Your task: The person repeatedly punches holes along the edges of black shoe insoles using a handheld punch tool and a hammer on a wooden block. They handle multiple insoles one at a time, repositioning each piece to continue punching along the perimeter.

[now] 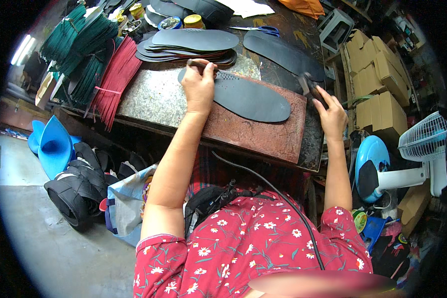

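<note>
A black insole (256, 100) lies flat on a reddish-brown board (263, 138) on the workbench. Small holes dot it just right of my left hand (198, 88). That hand is closed around a dark rod-like tool, perhaps a punch (197, 63), above the insole's left end; my fingers hide its lower part. To the right, my right hand (331, 116) grips a hammer (309, 85) by its handle, the head raised near the board's right edge. Behind the board sit a stack of black insoles (188, 42) and another dark insole pile (283, 55).
Blue-handled scissors (265, 31) and small yellow-lidded jars (193, 21) stand farther back. Bundles of red strips (116, 79) and green strips (72, 37) hang at the left. Cardboard boxes (380, 111) and a blue-and-white fan (372, 166) are on the right. A black cable (278, 191) crosses my lap.
</note>
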The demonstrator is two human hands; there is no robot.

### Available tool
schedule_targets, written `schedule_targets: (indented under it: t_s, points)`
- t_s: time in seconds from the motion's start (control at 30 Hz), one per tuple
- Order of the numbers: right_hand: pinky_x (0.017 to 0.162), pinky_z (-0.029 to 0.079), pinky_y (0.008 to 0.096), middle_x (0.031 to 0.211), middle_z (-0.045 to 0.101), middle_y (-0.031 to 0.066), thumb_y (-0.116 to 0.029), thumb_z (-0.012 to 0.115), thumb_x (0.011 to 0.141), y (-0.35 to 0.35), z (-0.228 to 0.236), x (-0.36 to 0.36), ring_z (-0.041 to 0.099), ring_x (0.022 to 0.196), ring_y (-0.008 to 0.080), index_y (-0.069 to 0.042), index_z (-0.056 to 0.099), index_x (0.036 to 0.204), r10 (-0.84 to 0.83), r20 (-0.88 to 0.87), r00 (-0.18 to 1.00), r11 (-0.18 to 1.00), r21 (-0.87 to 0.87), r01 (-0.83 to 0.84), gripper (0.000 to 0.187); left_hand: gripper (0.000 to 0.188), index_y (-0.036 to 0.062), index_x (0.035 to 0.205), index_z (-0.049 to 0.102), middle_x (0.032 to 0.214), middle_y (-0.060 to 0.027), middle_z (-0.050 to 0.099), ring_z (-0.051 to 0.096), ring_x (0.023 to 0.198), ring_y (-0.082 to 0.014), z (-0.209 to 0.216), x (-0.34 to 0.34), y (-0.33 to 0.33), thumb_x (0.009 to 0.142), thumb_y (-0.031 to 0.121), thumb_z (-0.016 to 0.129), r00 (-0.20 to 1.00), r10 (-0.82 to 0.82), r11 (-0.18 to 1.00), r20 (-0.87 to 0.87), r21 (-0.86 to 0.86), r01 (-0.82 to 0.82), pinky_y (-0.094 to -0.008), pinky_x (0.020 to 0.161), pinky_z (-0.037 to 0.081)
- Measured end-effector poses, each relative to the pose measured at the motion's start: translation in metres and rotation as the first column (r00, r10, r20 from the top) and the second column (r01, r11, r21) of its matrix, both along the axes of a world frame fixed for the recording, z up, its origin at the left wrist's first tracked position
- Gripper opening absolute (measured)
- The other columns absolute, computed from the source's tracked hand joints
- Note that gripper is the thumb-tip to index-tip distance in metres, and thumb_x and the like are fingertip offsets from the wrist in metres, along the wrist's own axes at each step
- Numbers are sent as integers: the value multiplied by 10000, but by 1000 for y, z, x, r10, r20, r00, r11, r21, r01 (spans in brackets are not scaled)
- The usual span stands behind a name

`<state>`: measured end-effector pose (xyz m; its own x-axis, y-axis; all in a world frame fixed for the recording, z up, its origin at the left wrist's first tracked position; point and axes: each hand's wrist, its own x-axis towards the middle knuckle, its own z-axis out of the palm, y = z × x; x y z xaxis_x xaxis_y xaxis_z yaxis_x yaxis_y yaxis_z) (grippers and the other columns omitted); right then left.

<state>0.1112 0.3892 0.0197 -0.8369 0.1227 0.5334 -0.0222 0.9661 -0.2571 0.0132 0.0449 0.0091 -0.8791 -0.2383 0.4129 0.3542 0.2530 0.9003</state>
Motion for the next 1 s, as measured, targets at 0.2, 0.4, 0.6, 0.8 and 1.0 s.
schedule_targets:
  t_s: [0.2,0.4,0.6,0.8,1.0]
  points:
    - [864,503,388,1032,664,57,-346,747,809,-14,20,-13,597,1021,254,-218,705,1187,91,47,995,994,51,-94,401,115,39,940,623,777,-93,665,659,674,-205,9,17,16,876,89,705,936,61,949,-348,-270,-163,-306,626,514]
    - [1072,392,454,1348,511,216,-505,812,665,-104,41,-43,484,1266,385,-230,575,1357,663,405,629,706,-59,-706,782,157,70,912,594,832,-90,639,625,758,-297,26,29,16,804,24,697,821,-55,912,-568,-364,-191,-370,661,519]
    - [1031,425,443,1394,490,158,-226,854,591,-119,77,-103,517,1219,361,-206,641,1261,841,75,536,467,401,-788,704,277,69,1010,562,912,-83,669,649,774,-296,26,31,9,791,0,717,734,-25,925,-679,-294,-240,-361,677,533]
    - [1081,398,435,1427,483,225,-406,715,799,-178,63,-199,482,1291,386,-262,643,1278,664,191,723,672,272,-689,505,194,46,986,577,895,-90,687,662,758,-276,25,26,5,842,13,703,749,17,908,-663,-304,-289,-352,693,523]
    - [1019,445,394,1311,589,142,-409,573,950,-137,43,-237,552,1225,313,-198,658,1236,684,80,726,721,84,-688,365,191,76,937,597,820,-85,642,620,725,-292,20,23,9,802,43,729,843,46,915,-535,-315,-250,-370,646,504]
